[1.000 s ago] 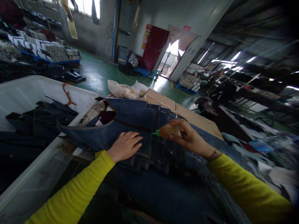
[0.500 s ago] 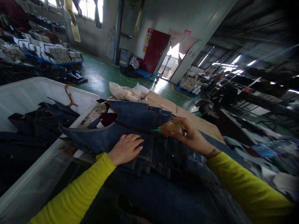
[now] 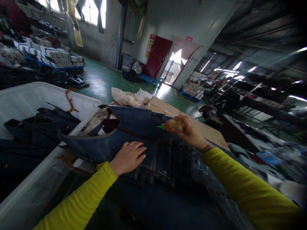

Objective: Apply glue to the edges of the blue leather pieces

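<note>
My left hand (image 3: 129,156) lies flat with fingers stretched on a dark blue leather-like piece (image 3: 136,119). That piece has a curved cut-out at its left end, and a dark brown strip (image 3: 135,133) runs across it. In my right hand (image 3: 192,132) is a squeeze bottle (image 3: 174,125) with amber contents and a green nozzle, tilted to point left. The nozzle tip is over the right end of the piece; I cannot tell whether it touches. More blue pieces (image 3: 165,159) overlap in a row beneath and to the right, their edges stepped.
A white plastic bin (image 3: 38,91) with dark blue pieces in it stands at the left. Cardboard (image 3: 165,107) and crumpled plastic wrapping (image 3: 127,97) lie behind the work. Farther off are stacked bundles on a blue pallet (image 3: 59,59) and a dark red door (image 3: 158,56).
My right hand has moved up and slightly left with the bottle, its nozzle now off the brown strip's end. My left hand stays flat on the piece. The camera view has shifted slightly.
</note>
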Motion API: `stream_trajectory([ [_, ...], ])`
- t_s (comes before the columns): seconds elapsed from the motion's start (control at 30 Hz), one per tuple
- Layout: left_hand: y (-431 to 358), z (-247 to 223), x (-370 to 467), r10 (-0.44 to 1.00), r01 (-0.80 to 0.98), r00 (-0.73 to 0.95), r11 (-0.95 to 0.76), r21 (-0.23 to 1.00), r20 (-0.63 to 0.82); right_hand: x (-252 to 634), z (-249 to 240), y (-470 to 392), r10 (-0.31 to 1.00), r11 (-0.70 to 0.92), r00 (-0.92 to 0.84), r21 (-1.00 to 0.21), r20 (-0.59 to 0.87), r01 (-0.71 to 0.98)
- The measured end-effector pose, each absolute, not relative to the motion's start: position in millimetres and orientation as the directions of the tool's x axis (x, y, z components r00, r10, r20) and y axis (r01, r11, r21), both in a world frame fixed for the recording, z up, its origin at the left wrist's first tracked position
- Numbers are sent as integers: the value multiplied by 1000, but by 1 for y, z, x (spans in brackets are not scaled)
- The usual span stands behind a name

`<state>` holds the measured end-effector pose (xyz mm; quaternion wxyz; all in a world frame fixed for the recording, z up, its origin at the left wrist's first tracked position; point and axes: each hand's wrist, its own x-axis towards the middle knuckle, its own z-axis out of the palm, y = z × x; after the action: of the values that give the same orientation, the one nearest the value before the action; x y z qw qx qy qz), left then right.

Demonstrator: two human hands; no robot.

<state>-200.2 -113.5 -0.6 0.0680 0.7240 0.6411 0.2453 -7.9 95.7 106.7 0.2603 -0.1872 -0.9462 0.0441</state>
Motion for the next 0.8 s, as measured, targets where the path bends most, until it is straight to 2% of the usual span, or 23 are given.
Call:
stream_trajectory([
  [0.17, -113, -1, -200, 958, 892, 61, -178, 415, 281, -17, 108, 110, 331, 939, -763, -113, 555, 325],
  [0.47, -111, -4, -200, 958, 890, 55, -176, 421, 283, -21, 112, 118, 340, 934, -730, -119, 593, 338],
  [0.57, -111, -3, -200, 960, 892, 59, -175, 417, 275, -14, 114, 110, 431, 899, -730, -180, 530, 400],
  [0.73, -109, -7, -201, 966, 900, 55, -158, 407, 253, 18, 136, 88, 647, 753, -700, -400, 304, 522],
  [0.8, -108, -8, -202, 967, 905, 62, -159, 393, 249, 42, 149, 77, 722, 676, -632, -475, 280, 563],
])
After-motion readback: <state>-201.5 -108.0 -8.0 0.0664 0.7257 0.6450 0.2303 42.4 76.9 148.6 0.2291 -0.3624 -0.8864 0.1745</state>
